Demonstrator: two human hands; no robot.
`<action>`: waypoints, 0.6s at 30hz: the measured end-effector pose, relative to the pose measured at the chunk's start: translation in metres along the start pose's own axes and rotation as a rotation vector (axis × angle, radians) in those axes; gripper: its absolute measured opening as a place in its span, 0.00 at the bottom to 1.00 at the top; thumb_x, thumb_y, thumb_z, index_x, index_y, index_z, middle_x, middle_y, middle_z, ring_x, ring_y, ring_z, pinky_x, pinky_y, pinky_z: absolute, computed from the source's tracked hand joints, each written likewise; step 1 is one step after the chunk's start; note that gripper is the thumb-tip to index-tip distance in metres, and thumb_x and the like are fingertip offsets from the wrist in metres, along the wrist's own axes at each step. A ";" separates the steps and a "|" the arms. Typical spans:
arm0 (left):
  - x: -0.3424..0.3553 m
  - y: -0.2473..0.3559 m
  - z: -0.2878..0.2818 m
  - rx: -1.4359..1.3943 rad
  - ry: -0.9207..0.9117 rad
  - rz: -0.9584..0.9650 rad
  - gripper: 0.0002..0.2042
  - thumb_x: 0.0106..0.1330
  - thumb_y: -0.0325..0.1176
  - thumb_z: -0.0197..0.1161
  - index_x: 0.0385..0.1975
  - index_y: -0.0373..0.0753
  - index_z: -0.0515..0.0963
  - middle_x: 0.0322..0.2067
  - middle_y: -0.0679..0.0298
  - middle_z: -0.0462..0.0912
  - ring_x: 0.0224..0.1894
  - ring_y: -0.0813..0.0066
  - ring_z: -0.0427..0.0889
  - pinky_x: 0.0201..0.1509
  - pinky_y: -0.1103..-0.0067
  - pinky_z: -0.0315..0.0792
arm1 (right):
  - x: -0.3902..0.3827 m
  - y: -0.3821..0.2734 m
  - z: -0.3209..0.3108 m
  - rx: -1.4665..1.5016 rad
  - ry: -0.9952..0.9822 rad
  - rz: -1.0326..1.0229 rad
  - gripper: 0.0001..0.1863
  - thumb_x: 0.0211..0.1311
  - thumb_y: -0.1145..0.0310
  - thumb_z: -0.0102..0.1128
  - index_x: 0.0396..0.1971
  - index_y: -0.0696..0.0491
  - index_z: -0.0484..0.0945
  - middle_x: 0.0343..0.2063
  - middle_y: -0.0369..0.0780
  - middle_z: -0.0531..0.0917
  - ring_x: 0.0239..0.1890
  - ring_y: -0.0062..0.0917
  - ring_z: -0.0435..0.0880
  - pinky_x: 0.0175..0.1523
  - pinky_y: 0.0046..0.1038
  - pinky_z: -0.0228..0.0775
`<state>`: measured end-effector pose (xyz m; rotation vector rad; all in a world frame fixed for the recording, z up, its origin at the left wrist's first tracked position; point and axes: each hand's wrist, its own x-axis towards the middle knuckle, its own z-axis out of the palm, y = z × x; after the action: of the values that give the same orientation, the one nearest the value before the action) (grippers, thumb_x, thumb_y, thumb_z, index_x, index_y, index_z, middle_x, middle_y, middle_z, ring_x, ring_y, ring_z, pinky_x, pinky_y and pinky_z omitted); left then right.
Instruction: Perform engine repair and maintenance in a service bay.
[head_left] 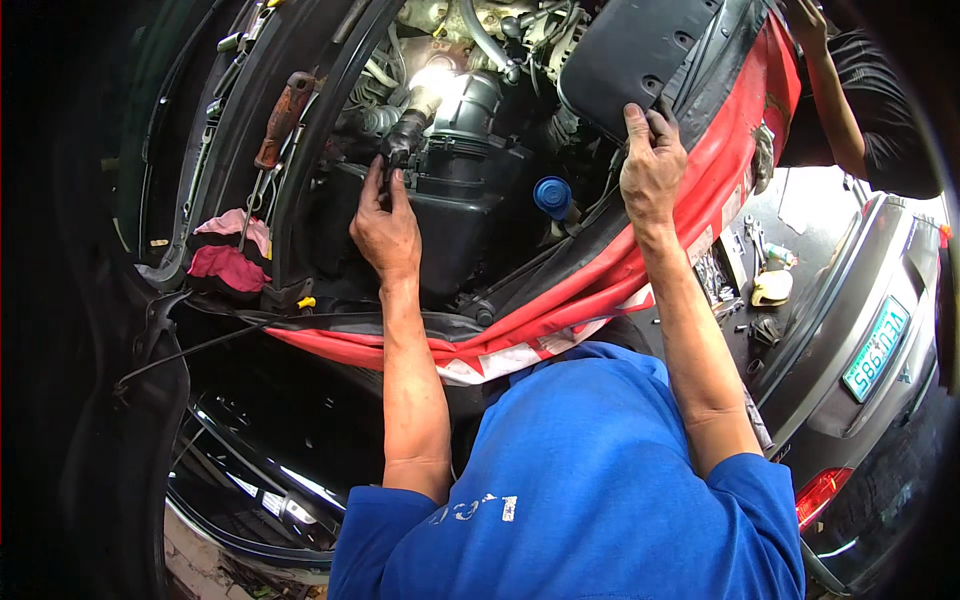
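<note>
The black plastic housing [450, 205], a boxy moulded part with a ribbed top, sits in the centre of the frame inside the open engine bay, just below a round black duct [465, 100] lit by a bright lamp. It looks rigid, light for its bulk and a little greasy, so its hard upper edge seems a better hold than the smooth side walls. The left hand [387, 228] rests at that upper edge, fingers together and stretched up against a small dark fitting [403, 138]; whether they pinch it I cannot tell. The right hand [652, 165], upper right, has its fingers curled over the rim of a flat matte black panel [640, 55]. A glossy blue cap [552, 195] stands between the hands; soft pink rags [232, 255] lie at left.
</note>
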<state>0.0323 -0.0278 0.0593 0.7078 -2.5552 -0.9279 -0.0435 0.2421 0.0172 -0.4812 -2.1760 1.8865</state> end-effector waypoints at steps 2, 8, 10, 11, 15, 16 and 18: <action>-0.001 -0.007 0.002 0.018 -0.048 -0.004 0.19 0.69 0.38 0.64 0.55 0.35 0.78 0.39 0.51 0.87 0.40 0.64 0.88 0.44 0.72 0.77 | -0.001 0.004 -0.001 -0.035 0.001 -0.020 0.18 0.68 0.61 0.62 0.39 0.65 0.81 0.54 0.47 0.79 0.49 0.32 0.79 0.55 0.27 0.68; -0.007 -0.037 0.009 0.148 -0.205 0.035 0.22 0.67 0.39 0.65 0.58 0.35 0.75 0.43 0.50 0.86 0.43 0.59 0.86 0.49 0.69 0.76 | 0.001 0.012 -0.007 -0.122 -0.047 -0.087 0.20 0.68 0.60 0.63 0.40 0.66 0.81 0.52 0.48 0.80 0.49 0.32 0.80 0.56 0.28 0.69; -0.004 -0.039 0.011 0.158 -0.197 0.035 0.23 0.67 0.40 0.65 0.59 0.34 0.74 0.42 0.51 0.86 0.43 0.59 0.86 0.49 0.69 0.75 | 0.002 0.012 -0.009 -0.146 -0.066 -0.092 0.20 0.68 0.60 0.63 0.41 0.66 0.81 0.51 0.47 0.80 0.48 0.32 0.80 0.55 0.27 0.69; -0.001 -0.039 0.013 0.175 -0.204 0.000 0.24 0.67 0.41 0.65 0.58 0.34 0.74 0.43 0.51 0.85 0.45 0.58 0.85 0.50 0.68 0.75 | 0.002 0.013 -0.010 -0.132 -0.086 -0.062 0.20 0.68 0.59 0.63 0.42 0.65 0.81 0.50 0.47 0.81 0.48 0.31 0.81 0.55 0.27 0.70; 0.005 -0.010 0.018 0.569 -0.040 0.366 0.26 0.67 0.44 0.65 0.58 0.33 0.74 0.48 0.49 0.81 0.52 0.54 0.80 0.54 0.66 0.72 | -0.001 0.016 -0.014 -0.086 -0.051 -0.039 0.21 0.68 0.58 0.63 0.43 0.65 0.81 0.49 0.44 0.83 0.45 0.28 0.81 0.52 0.25 0.70; 0.007 0.004 0.019 0.479 -0.040 0.350 0.25 0.66 0.46 0.65 0.56 0.34 0.76 0.51 0.49 0.78 0.56 0.53 0.77 0.57 0.66 0.71 | -0.004 0.016 -0.014 -0.090 -0.052 -0.040 0.21 0.68 0.58 0.63 0.43 0.65 0.81 0.49 0.44 0.83 0.45 0.28 0.81 0.52 0.25 0.70; 0.011 0.022 0.030 0.227 -0.120 0.333 0.24 0.67 0.45 0.65 0.55 0.34 0.77 0.51 0.49 0.79 0.56 0.53 0.77 0.58 0.66 0.71 | -0.010 0.016 -0.013 -0.100 -0.084 0.015 0.21 0.68 0.58 0.63 0.43 0.64 0.81 0.48 0.44 0.83 0.44 0.27 0.81 0.52 0.25 0.70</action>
<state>0.0020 -0.0037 0.0533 0.2725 -2.7965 -0.5942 -0.0283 0.2522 0.0035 -0.4446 -2.3359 1.8432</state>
